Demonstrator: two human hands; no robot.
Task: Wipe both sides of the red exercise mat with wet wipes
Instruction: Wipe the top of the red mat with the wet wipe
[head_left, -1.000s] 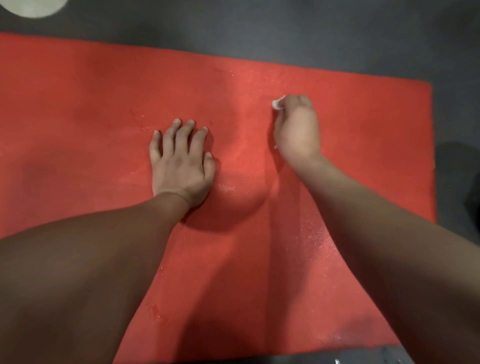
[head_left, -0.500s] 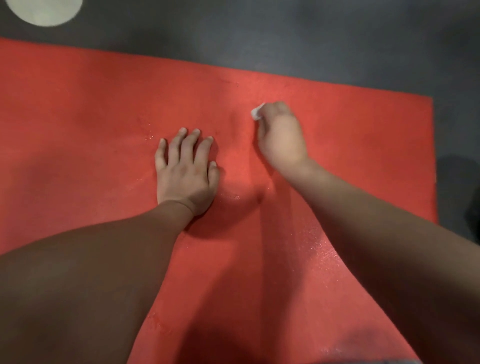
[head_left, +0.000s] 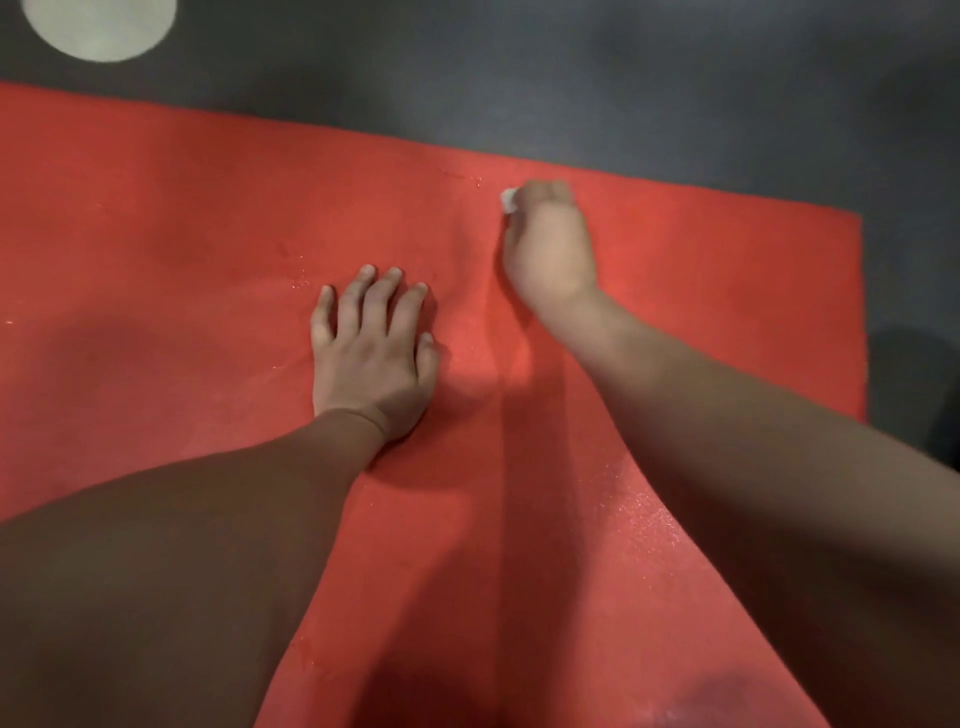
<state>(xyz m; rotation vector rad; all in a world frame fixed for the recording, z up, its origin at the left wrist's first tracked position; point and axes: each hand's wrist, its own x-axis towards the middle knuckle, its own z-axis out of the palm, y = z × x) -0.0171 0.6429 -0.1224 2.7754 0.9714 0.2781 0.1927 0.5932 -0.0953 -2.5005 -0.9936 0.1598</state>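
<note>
Red and foam-textured: exercise mat (head_left: 156, 208), spread flat on a dark grey floor (head_left: 571, 78). Fills most of the view, with a straight far edge slanting across the upper part and a square end at the right. Glistens with fine wet specks in places, near the far edge and lower right beside the right forearm.

Left hand (head_left: 371, 353): laid palm-down on the mat near the middle of the view, fingers straight and a little spread, thumb alongside. Holds nothing; simply presses on the mat.

Right hand (head_left: 548, 249): further away and to the right, close to the mat's far edge, knuckles up. Curled round a small white wet wipe (head_left: 509, 200) and pushing it against the mat. Hides most of the wipe; only a crumpled corner peeking out at the left of the fingers.

Both forearms bare, reaching in from the bottom corners.

Top left on the floor, apart from the mat: pale round disc (head_left: 98, 26), cut off by the frame.
</note>
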